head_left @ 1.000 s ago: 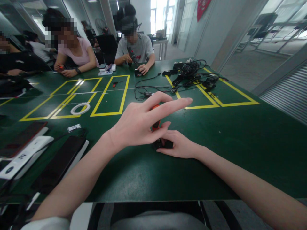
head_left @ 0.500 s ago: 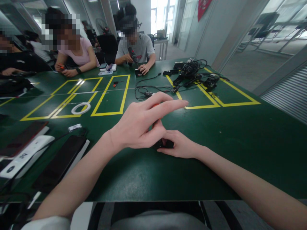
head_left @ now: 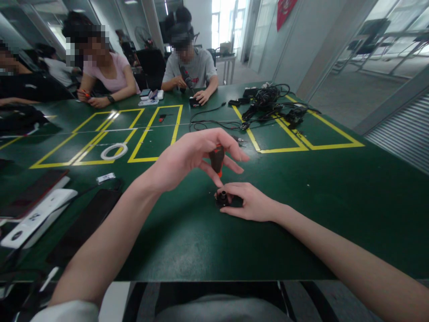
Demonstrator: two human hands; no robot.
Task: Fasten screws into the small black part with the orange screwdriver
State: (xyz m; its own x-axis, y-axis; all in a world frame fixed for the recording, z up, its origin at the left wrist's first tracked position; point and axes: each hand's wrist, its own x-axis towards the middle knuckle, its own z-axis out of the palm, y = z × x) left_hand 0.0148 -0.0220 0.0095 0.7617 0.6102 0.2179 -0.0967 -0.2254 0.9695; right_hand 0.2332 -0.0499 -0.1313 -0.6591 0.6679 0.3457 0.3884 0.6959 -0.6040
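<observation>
Head view:

- Left hand [head_left: 186, 156]: fingers curled loosely around an orange-and-black tool handle [head_left: 217, 161], which stands near upright above the bench [head_left: 187, 255]. Wrist rolled over since half a second ago; the long outstretched finger is now bent down, baring more of the handle. Shaft: cannot be made out.
- Right hand [head_left: 251, 202]: closed on a small black part [head_left: 221, 201] on the near bench, just below the handle; position unchanged. The part's short upright post, earlier covered, now shows.
- Reading: probably a turn or regrip of the handle while the right hand steadies the part.
- Surroundings: white ring [head_left: 114, 158], left; black cables [head_left: 268, 100], far right.
</observation>
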